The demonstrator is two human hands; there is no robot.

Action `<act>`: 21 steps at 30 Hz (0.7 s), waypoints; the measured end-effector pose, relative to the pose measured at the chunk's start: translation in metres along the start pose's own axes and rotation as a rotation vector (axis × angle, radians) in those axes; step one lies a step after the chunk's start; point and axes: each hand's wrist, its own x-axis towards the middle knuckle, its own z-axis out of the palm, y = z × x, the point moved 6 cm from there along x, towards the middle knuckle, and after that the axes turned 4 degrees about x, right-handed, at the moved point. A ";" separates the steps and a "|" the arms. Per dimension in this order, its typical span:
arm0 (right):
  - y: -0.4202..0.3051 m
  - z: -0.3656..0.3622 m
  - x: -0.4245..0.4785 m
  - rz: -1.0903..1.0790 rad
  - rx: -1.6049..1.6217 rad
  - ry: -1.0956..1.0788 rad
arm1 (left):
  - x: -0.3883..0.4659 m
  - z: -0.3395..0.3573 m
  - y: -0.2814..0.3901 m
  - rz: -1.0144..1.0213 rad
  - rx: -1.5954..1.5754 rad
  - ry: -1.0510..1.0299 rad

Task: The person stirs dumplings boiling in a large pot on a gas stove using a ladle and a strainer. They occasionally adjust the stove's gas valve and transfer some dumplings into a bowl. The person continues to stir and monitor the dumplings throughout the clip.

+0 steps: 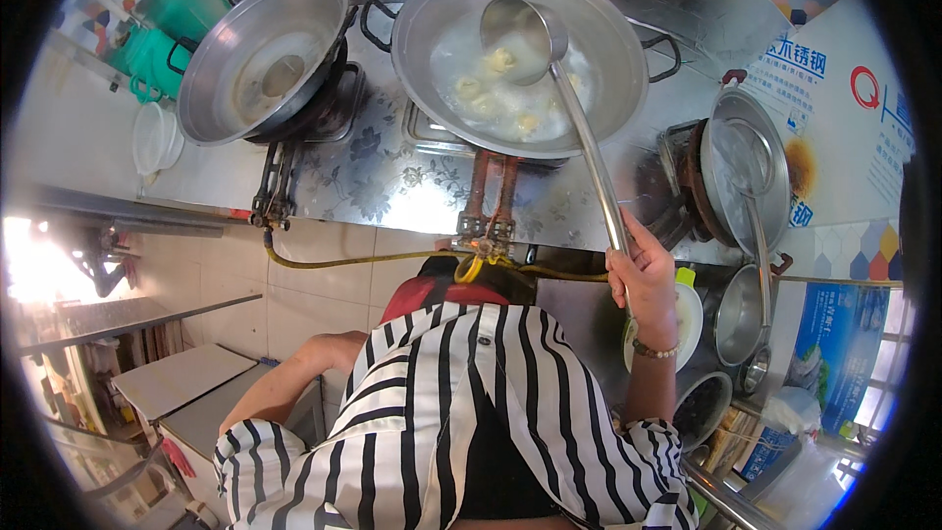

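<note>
My right hand grips the long metal handle of a ladle. Its round bowl hangs over a wide metal pot with two black side handles. Cloudy, foamy liquid fills the pot's bottom, and several pale yellowish dumplings float in it. Part of the liquid is hidden behind the ladle's bowl. On the left, my forearm bends in towards my waist; the left hand itself is out of view behind my striped shirt.
A second metal pot with a little liquid stands on the left burner. At right, another pan holds a long-handled metal strainer or ladle. A yellow gas hose runs along the counter's front. Bowls stand low at my right.
</note>
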 end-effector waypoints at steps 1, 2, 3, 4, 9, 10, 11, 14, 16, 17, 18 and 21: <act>0.001 -0.001 0.000 -0.018 0.000 0.000 | -0.001 0.000 0.000 -0.011 -0.007 0.003; 0.003 -0.001 0.000 -0.036 -0.001 -0.002 | -0.001 0.001 0.000 -0.023 -0.015 0.009; 0.005 -0.003 0.000 -0.053 0.002 0.004 | -0.002 -0.001 0.001 -0.032 -0.002 -0.003; 0.007 -0.004 0.000 -0.071 -0.011 0.024 | -0.002 -0.003 0.002 -0.042 0.011 -0.014; 0.024 -0.009 0.006 -0.165 -0.152 0.108 | 0.001 0.003 -0.011 0.046 0.052 0.004; 0.027 -0.009 0.007 -0.175 -0.138 0.111 | 0.001 0.004 -0.013 0.051 0.058 0.007; 0.029 -0.009 0.009 -0.185 -0.124 0.114 | 0.001 0.005 -0.015 0.057 0.066 0.009; 0.029 -0.007 0.009 -0.183 -0.092 0.126 | 0.001 0.002 -0.009 -0.022 0.062 -0.002; 0.027 -0.007 0.008 -0.173 -0.079 0.127 | 0.000 -0.002 -0.004 -0.029 0.062 -0.029; 0.026 -0.007 0.008 -0.169 -0.073 0.122 | 0.000 -0.002 -0.003 -0.032 0.063 -0.043; 0.025 -0.007 0.008 -0.164 -0.068 0.117 | 0.000 -0.002 -0.003 -0.009 0.079 -0.039; 0.021 -0.008 0.008 -0.114 0.014 0.094 | 0.000 -0.004 -0.001 0.028 0.116 -0.042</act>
